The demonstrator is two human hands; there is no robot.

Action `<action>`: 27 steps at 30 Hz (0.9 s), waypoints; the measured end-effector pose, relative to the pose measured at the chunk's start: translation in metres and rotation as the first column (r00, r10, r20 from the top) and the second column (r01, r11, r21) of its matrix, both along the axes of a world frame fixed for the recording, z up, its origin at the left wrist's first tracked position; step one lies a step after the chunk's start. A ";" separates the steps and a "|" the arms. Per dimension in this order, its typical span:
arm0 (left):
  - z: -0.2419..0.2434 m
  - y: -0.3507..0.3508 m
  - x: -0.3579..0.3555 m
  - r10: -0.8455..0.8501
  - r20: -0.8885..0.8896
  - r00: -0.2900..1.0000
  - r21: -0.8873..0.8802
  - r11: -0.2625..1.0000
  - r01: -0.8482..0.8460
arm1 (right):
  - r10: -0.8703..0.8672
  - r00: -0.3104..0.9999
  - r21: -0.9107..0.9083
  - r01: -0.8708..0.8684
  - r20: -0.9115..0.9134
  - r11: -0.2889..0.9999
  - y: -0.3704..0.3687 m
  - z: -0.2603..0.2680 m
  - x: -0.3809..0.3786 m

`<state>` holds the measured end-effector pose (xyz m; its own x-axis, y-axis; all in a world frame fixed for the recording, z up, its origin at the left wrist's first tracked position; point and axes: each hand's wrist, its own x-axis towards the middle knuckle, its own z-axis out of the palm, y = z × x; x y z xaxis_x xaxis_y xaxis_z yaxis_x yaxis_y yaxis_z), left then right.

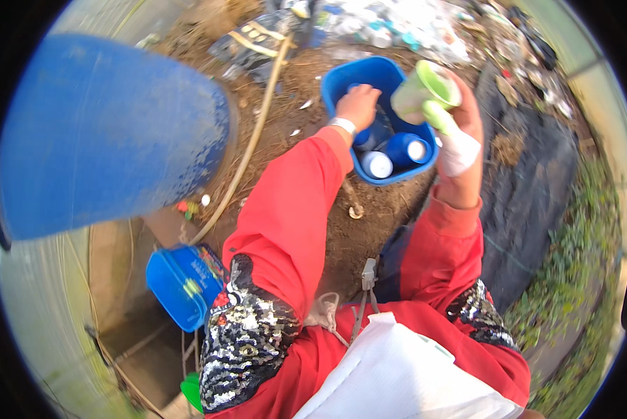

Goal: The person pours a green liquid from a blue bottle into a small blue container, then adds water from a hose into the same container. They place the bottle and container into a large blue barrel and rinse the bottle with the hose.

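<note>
My right hand (468, 120) holds a pale green plastic cup (410, 97) above the right edge of a blue plastic bin (326, 78). The cup is tilted with its mouth to the right, and a light wrapping covers part of the thumb and wrist. My left hand (358, 105) reaches into the bin near its left wall, fingers bent down at a blue item; whether it grips that item is hidden. Inside the bin lie a blue container with a white end (407, 149), a white-topped container (377, 165) and other blue pieces.
A large blue drum (109, 136) stands at left, with a pale hose (255, 131) curving past it. A blue tub (179, 288) is at lower left. Plastic waste (392, 26) is heaped beyond the bin. Black sheeting (528, 183) and green plants (570, 267) lie at right.
</note>
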<state>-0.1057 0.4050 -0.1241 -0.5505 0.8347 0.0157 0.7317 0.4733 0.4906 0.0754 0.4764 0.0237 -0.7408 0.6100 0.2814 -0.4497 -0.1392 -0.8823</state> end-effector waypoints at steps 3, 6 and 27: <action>0.022 -0.069 0.016 -0.088 -0.181 0.979 0.276 0.951 0.137 | 0.057 0.998 0.121 -0.056 -0.004 0.991 -0.020 -0.014 0.005; 0.054 -0.195 0.042 -0.137 0.034 0.990 0.224 0.967 0.126 | 0.080 0.995 0.182 -0.089 0.057 0.979 -0.034 -0.022 0.012; 0.264 -0.816 0.114 0.854 0.520 0.033 0.098 -0.021 -0.995 | 0.448 0.849 0.199 -0.508 0.281 0.838 -0.201 0.220 -0.077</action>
<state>0.0079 -0.4109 0.1400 -0.8473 -0.4955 -0.1912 -0.4005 0.3596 0.8428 -0.0018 0.2749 0.2441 -0.9798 0.0916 0.1776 -0.1821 -0.0436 -0.9823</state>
